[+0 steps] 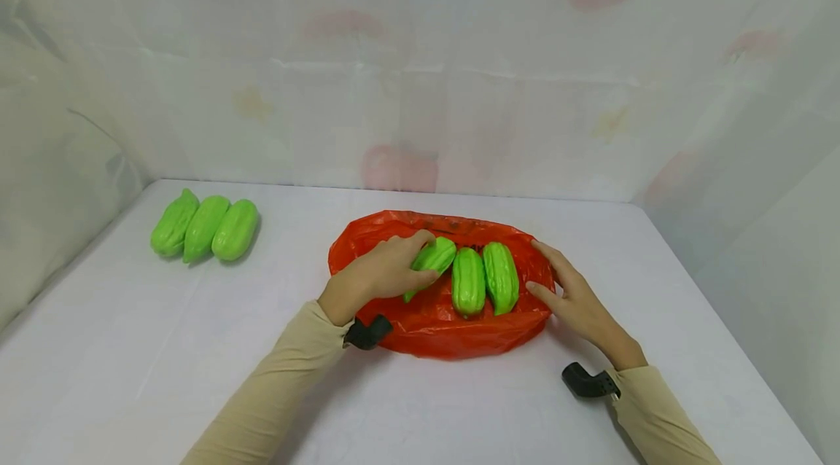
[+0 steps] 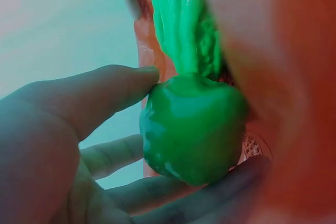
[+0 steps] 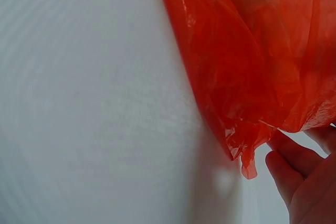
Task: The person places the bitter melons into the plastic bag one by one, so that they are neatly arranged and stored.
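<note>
A red plastic bag [image 1: 453,341] lies spread open on the table, with three light green, ridged bitter melons in it. My left hand [image 1: 383,268] reaches over the bag's left side and grips the leftmost bitter melon [image 1: 436,256], thumb on one side and fingers on the other. In the left wrist view, that bitter melon [image 2: 194,129] sits between thumb and fingers, touching another one behind it. The middle bitter melon [image 1: 469,283] and the right one [image 1: 501,277] lie side by side. My right hand [image 1: 574,301] holds the bag's right edge, its thumb inside the rim.
Three more green bitter melons [image 1: 205,228] lie close together at the table's far left. The white table [image 1: 459,407] meets a patterned curtain [image 1: 420,100] at the back. Dark wrist devices [image 1: 369,332] sit at both cuffs.
</note>
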Demonstrator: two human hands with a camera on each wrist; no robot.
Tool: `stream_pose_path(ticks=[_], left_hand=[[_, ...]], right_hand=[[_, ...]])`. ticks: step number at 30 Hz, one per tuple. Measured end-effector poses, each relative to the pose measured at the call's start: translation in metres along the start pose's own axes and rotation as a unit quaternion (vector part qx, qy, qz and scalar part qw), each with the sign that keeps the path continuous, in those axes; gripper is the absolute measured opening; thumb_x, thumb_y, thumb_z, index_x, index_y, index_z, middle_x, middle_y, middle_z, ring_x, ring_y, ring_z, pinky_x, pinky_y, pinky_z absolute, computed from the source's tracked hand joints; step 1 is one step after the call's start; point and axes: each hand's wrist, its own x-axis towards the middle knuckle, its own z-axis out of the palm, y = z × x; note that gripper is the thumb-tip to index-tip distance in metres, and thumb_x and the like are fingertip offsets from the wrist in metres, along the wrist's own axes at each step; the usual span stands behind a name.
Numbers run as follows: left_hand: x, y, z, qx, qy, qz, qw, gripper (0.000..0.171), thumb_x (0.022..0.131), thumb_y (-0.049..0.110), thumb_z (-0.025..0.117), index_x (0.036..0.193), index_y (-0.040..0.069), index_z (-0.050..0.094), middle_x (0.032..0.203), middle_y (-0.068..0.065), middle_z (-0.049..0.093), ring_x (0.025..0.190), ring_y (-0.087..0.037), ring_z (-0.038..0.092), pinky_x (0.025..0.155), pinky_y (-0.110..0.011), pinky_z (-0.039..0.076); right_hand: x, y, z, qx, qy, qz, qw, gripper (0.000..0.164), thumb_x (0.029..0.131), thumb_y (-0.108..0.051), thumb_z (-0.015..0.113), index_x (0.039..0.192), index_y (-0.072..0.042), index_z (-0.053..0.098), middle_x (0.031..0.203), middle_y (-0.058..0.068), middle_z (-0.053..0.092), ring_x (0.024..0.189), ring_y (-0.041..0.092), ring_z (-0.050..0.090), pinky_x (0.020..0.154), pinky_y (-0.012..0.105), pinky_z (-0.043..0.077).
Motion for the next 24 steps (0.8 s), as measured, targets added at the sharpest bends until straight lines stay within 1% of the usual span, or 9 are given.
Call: stream_pose_path(ticks=[2,4,7,10,11,13,18,20,24], left_hand=[[0.0010,0.0006,0.0015,0.002,0.002,-0.002,1.0000,0.052,0.095,0.032,0.066,0.138,0.012,0.046,0.092,-0.005,0.062,0.077,-0.017,0.058,0.068,-0.027,0.047],[0.0016,0.0008,0.0027,0.008,0.003,0.000,1.0000,0.053,0.096,0.032,0.063,0.141,0.011,0.045,0.094,-0.005,0.062,0.077,-0.016,0.057,0.068,-0.027,0.046],[0.0020,0.0005,0.0038,0.010,-0.004,0.002,0.9999,0.053,0.099,0.028,0.057,0.147,0.011,0.041,0.097,-0.006,0.061,0.076,-0.016,0.056,0.068,-0.027,0.045],[0.0023,-0.0005,0.0038,0.014,-0.014,0.002,0.9998,0.053,0.099,0.021,0.055,0.149,0.012,0.040,0.099,-0.007,0.060,0.079,-0.017,0.054,0.067,-0.027,0.043],[0.0023,-0.0006,0.0037,0.015,-0.016,0.001,0.9998,0.054,0.098,0.020,0.055,0.149,0.012,0.040,0.100,-0.008,0.060,0.080,-0.018,0.054,0.068,-0.028,0.043],[0.0025,-0.0008,0.0038,0.025,-0.016,0.000,0.9996,0.056,0.096,0.019,0.060,0.148,0.013,0.041,0.109,-0.007,0.061,0.089,-0.019,0.054,0.073,-0.029,0.045],[0.0027,-0.0012,0.0048,0.033,-0.026,-0.005,0.9991,0.059,0.094,0.024,0.067,0.146,0.015,0.043,0.117,-0.007,0.063,0.104,-0.023,0.052,0.087,-0.037,0.046],[0.0026,-0.0007,0.0048,0.030,-0.033,-0.006,0.9990,0.058,0.094,0.025,0.068,0.145,0.016,0.044,0.113,-0.006,0.064,0.106,-0.024,0.051,0.088,-0.038,0.046],[0.0009,-0.0002,0.0027,0.028,-0.034,-0.004,0.9990,0.057,0.093,0.025,0.069,0.144,0.016,0.045,0.115,-0.007,0.064,0.105,-0.022,0.053,0.088,-0.038,0.048]], right_hand=[[-0.0003,-0.0003,0.0001,0.000,0.000,0.001,1.000,0.066,0.098,-0.013,0.060,0.154,-0.003,0.028,0.158,0.023,0.031,0.144,0.046,0.033,0.110,0.061,0.034],[-0.0004,-0.0005,0.0002,0.002,0.000,0.001,1.000,0.066,0.098,-0.013,0.060,0.154,-0.003,0.027,0.158,0.023,0.031,0.144,0.046,0.033,0.110,0.060,0.034],[-0.0004,-0.0008,0.0003,0.002,0.000,0.001,1.000,0.066,0.098,-0.013,0.060,0.154,-0.003,0.028,0.158,0.023,0.031,0.144,0.046,0.033,0.110,0.060,0.034],[-0.0002,-0.0010,0.0002,0.001,-0.001,0.001,1.000,0.066,0.098,-0.014,0.060,0.154,-0.003,0.028,0.158,0.022,0.031,0.144,0.046,0.033,0.110,0.060,0.034],[-0.0002,-0.0010,0.0002,0.001,-0.001,0.001,1.000,0.066,0.098,-0.014,0.060,0.154,-0.003,0.028,0.158,0.022,0.031,0.144,0.046,0.032,0.110,0.060,0.034],[-0.0004,-0.0014,0.0001,0.001,-0.001,0.001,1.000,0.066,0.098,-0.014,0.060,0.154,-0.004,0.028,0.158,0.023,0.031,0.144,0.047,0.032,0.110,0.061,0.034],[-0.0007,-0.0019,0.0002,-0.001,-0.001,-0.001,1.000,0.066,0.098,-0.014,0.060,0.154,-0.003,0.027,0.157,0.023,0.031,0.143,0.048,0.033,0.109,0.062,0.034],[-0.0006,-0.0014,0.0002,-0.001,-0.001,0.001,1.000,0.066,0.098,-0.013,0.060,0.154,-0.004,0.027,0.157,0.023,0.031,0.143,0.047,0.033,0.109,0.062,0.034],[0.0002,0.0000,0.0008,0.002,0.000,0.001,1.000,0.066,0.098,-0.013,0.060,0.154,-0.003,0.027,0.158,0.023,0.031,0.143,0.047,0.034,0.109,0.062,0.035]])
